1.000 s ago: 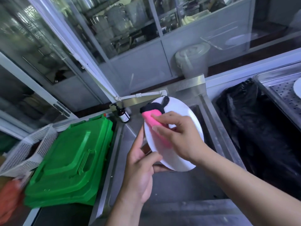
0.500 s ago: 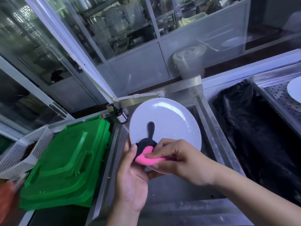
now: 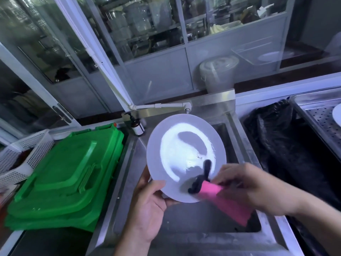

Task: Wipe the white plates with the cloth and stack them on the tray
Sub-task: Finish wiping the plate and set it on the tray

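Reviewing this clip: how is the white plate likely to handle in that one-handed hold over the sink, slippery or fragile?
The white plate looks glossy with bright glare and streaks, so it is probably wet and slippery. The left hand grips only its lower rim while it tilts, so it could slip. It looks rigid, likely ceramic, and may chip on the steel sink. The right hand presses the pink cloth against it.

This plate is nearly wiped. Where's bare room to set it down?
Best: the perforated tray at far right, beside the plate already there. Flat green bin lids left of the sink are bare. The black bag crowds the space between.
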Demonstrator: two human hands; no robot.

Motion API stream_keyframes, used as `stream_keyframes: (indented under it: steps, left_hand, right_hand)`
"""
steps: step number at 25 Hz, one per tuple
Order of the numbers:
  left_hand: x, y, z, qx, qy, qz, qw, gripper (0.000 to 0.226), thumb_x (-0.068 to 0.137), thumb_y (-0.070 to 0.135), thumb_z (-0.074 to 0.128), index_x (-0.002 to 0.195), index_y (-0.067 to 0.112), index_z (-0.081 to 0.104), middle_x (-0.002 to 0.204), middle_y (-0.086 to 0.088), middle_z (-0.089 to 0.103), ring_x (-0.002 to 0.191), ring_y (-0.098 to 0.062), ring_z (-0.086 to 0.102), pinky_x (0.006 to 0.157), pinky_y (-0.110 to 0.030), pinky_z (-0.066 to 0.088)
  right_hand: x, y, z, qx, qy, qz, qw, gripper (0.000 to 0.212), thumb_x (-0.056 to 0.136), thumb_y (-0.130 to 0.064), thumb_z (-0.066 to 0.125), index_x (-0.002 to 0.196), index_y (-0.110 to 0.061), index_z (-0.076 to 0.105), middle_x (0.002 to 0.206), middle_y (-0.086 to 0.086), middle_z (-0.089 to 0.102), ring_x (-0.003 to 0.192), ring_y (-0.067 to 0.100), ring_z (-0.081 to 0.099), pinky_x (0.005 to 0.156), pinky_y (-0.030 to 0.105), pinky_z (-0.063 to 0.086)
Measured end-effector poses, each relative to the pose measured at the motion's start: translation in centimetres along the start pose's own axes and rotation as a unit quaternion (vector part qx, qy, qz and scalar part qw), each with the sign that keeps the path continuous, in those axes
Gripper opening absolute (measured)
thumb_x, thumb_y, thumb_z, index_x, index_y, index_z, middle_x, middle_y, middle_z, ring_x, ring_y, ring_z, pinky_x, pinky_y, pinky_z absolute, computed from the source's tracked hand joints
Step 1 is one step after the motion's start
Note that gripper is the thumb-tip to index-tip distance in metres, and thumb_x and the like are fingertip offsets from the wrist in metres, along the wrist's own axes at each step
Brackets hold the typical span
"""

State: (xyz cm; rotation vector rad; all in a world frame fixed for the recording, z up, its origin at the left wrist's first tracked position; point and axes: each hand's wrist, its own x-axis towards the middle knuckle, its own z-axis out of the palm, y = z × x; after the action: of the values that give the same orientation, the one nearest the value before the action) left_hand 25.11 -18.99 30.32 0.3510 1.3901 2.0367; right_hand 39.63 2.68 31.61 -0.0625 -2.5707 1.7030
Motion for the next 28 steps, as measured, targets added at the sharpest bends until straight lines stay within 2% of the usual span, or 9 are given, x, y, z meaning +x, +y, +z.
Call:
stream_keyframes:
  steps: [3,6,9,11,14,20,23,26,28]
  left_hand:
    - [0.5,-0.1,-2.0,-0.044,-0.030,-0.042,0.998,0.058,0.062,0.016,0.073,0.120,0.017,0.072,0.117,-0.016,0.069,0.095,-0.028,0.070,0.063,-0.042,0.059]
    - [1.0,-0.3,-3.5,-0.089,-0.045,-0.089,0.991,0.057,0.059,0.012,0.073,0.116,0.016,0.074,0.110,-0.015,0.070,0.086,-0.026,0.069,0.062,-0.041,0.059]
    - [1.0,0.0,-4.3,-0.095,-0.070,-0.107,0.987,0.061,0.061,0.013,0.072,0.122,0.017,0.071,0.105,-0.011,0.072,0.082,-0.021,0.069,0.074,-0.048,0.060]
    - [0.8,0.5,-5.1,-0.078,-0.088,-0.118,0.986,0.060,0.060,0.017,0.072,0.120,0.017,0.073,0.116,-0.015,0.072,0.092,-0.024,0.071,0.071,-0.046,0.060]
    - [0.2,0.9,-7.0,-0.072,-0.123,-0.134,0.981,0.059,0.060,0.019,0.072,0.119,0.017,0.073,0.125,-0.020,0.069,0.106,-0.032,0.069,0.068,-0.043,0.060]
    - [-0.9,0.5,-11.3,-0.072,-0.099,-0.116,0.986,0.060,0.060,0.023,0.072,0.120,0.021,0.073,0.126,-0.017,0.070,0.111,-0.033,0.068,0.073,-0.045,0.059]
    - [-0.9,0.4,-12.9,-0.079,-0.090,-0.101,0.988,0.058,0.061,0.023,0.072,0.120,0.022,0.073,0.124,-0.016,0.070,0.110,-0.031,0.068,0.075,-0.046,0.059]
    - [-0.8,0.7,-14.3,-0.082,-0.101,-0.078,0.988,0.061,0.066,0.020,0.071,0.127,0.018,0.069,0.123,-0.022,0.069,0.107,-0.037,0.068,0.077,-0.047,0.059]
    - [-1.0,0.8,-15.2,-0.079,-0.118,-0.070,0.987,0.059,0.069,0.015,0.069,0.128,0.017,0.068,0.120,-0.026,0.068,0.101,-0.039,0.068,0.076,-0.050,0.059]
  right_hand:
    - [-0.1,-0.9,-1.6,0.075,0.104,0.059,0.990,0.026,0.088,0.003,0.068,0.089,-0.021,0.079,0.087,0.006,0.075,0.073,0.013,0.067,0.062,0.021,0.050]
    - [2.3,-2.7,-2.0,0.148,0.319,0.057,0.934,0.024,0.086,0.000,0.071,0.086,-0.022,0.080,0.086,0.008,0.077,0.073,0.018,0.069,0.061,0.024,0.055]
    - [6.3,-5.3,-0.3,-0.110,0.431,-0.059,0.894,0.013,0.091,-0.015,0.073,0.091,-0.026,0.078,0.088,0.000,0.071,0.076,0.021,0.067,0.066,0.031,0.052]
    - [9.6,-5.7,2.7,-0.290,0.402,-0.098,0.863,0.022,0.090,-0.009,0.067,0.103,-0.023,0.078,0.094,0.000,0.067,0.080,0.024,0.064,0.069,0.034,0.051]
    - [13.1,-5.0,7.5,-0.394,0.348,-0.091,0.846,0.034,0.083,-0.008,0.059,0.109,-0.021,0.077,0.100,0.001,0.070,0.088,0.034,0.061,0.075,0.044,0.054]
    - [13.2,-4.8,11.4,-0.307,0.236,-0.044,0.921,0.030,0.085,-0.016,0.062,0.108,-0.025,0.079,0.104,-0.005,0.073,0.093,0.024,0.064,0.081,0.038,0.055]
    - [11.1,-4.6,13.7,-0.234,0.161,0.005,0.959,0.026,0.085,-0.018,0.067,0.106,-0.026,0.079,0.109,-0.017,0.069,0.103,0.010,0.064,0.091,0.026,0.051]
    - [8.8,-4.8,16.3,-0.190,0.116,0.036,0.974,0.024,0.084,-0.014,0.073,0.102,-0.028,0.080,0.102,-0.029,0.064,0.101,-0.001,0.063,0.084,0.013,0.046]
    - [7.5,-5.4,17.6,-0.155,0.091,0.065,0.982,0.026,0.085,-0.009,0.075,0.099,-0.030,0.080,0.099,-0.026,0.066,0.097,0.001,0.065,0.081,0.016,0.050]
